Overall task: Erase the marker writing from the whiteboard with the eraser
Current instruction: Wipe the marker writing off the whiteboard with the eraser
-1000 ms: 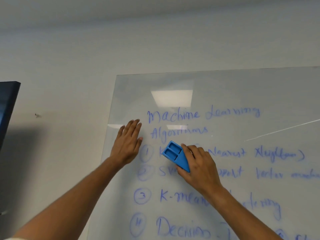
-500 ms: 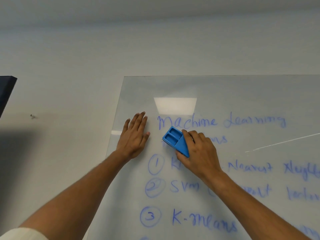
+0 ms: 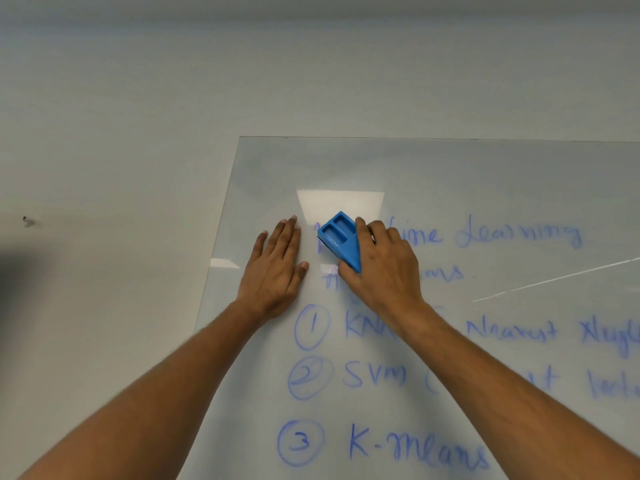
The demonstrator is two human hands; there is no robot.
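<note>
My right hand (image 3: 379, 268) grips the blue eraser (image 3: 341, 240), fingers curled over its back and far edge, thumb tucked along its lower side, so the grip is closed snugly round the plastic body with only the front corner and its two shallow recessed pockets showing past my knuckles. The eraser sits tilted, one corner pointing up and left, and it presses flat against the whiteboard (image 3: 450, 168) right over the start of the top line of blue marker writing (image 3: 516, 233); the first letters of that line are hidden under the eraser and my hand, and what reads after it is "ine Learning". The word beneath is covered too, apart from its blurred tail

My left hand (image 3: 277, 268) holds nothing. It lies flat on the board just beside the eraser, palm down, fingers straight and close together pointing up, thumb angled out toward my right hand, near it but apart

Below my hands the numbered lines stand in blue: a circled 1 with "KN", a circled 2 with "SVM", a circled 3 with "K-means". A bright rectangular reflection (image 3: 341, 202) glares on the board just above the eraser. The wall (image 3: 121, 133) lies to the left of the board's edge
</note>
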